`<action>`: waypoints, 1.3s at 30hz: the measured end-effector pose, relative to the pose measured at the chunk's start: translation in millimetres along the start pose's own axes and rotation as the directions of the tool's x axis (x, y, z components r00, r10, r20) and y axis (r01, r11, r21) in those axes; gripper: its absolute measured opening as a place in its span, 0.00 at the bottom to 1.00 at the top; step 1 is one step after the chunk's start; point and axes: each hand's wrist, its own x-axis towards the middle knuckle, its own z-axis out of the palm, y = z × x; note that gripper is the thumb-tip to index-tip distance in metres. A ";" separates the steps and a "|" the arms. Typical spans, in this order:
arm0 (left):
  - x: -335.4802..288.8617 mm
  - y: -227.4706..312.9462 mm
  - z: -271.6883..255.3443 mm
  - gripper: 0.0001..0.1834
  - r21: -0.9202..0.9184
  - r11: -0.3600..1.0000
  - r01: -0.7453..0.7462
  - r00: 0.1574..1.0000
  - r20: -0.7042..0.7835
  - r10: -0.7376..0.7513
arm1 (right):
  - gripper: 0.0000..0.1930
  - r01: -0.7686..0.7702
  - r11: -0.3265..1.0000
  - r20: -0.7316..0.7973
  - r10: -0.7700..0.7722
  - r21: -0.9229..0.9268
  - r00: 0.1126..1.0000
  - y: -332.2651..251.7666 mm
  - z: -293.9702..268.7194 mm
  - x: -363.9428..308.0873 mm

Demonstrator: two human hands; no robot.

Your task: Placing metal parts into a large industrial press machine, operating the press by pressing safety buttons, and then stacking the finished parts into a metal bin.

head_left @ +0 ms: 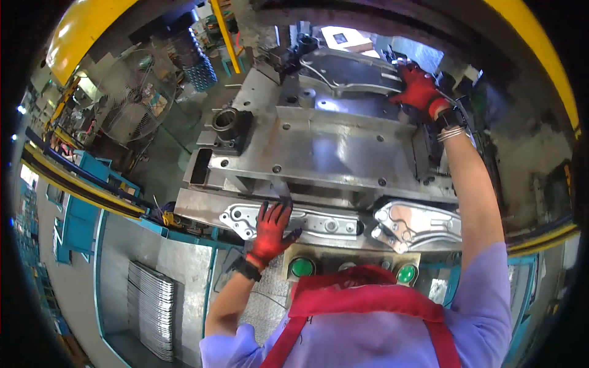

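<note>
Steel press bed, left hand spread flat on stamped bracket, right hand clutching far stamping.

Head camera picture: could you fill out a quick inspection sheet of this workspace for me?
Surface: big steel press block, shiny and bare in the middle.
Job's things: stamped metal plate on the near ledge; second plate beside it; third plate at the far end.
Clutter: nothing seen.
Grippers: left hand, red-gloved, flat on the near plate; right hand, red-gloved, gripping the far plate's edge.
Cables: nothing seen.
Surroundings: two green buttons, stack of plates lower left, fan, yellow frame.
</note>
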 end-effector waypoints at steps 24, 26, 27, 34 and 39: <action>-27.7 24.8 -8.7 0.32 -0.217 0.940 0.264 0.914 -0.255 -0.316 | 0.51 0.103 0.995 0.268 -0.098 -0.004 0.958 36.0 74.4 59.4; -53.5 26.3 -4.3 0.33 -0.322 0.873 0.366 0.835 -0.300 -0.461 | 0.47 0.177 0.984 0.144 -0.175 -0.004 0.974 4.9 43.4 9.1; -65.6 28.1 -1.0 0.32 -0.378 0.826 0.418 0.781 -0.316 -0.539 | 0.45 0.277 0.945 -0.003 -0.281 0.176 0.960 1.1 36.4 -23.2; -145.2 27.7 65.7 0.45 -0.500 0.251 0.829 0.458 0.351 -0.816 | 0.20 -0.199 0.397 0.072 0.311 0.896 0.948 -16.1 32.4 -333.5; -134.1 61.3 72.9 0.47 -0.427 0.124 0.896 0.380 0.590 -0.713 | 0.24 -0.740 0.147 0.507 0.641 0.656 0.577 39.2 205.5 -524.1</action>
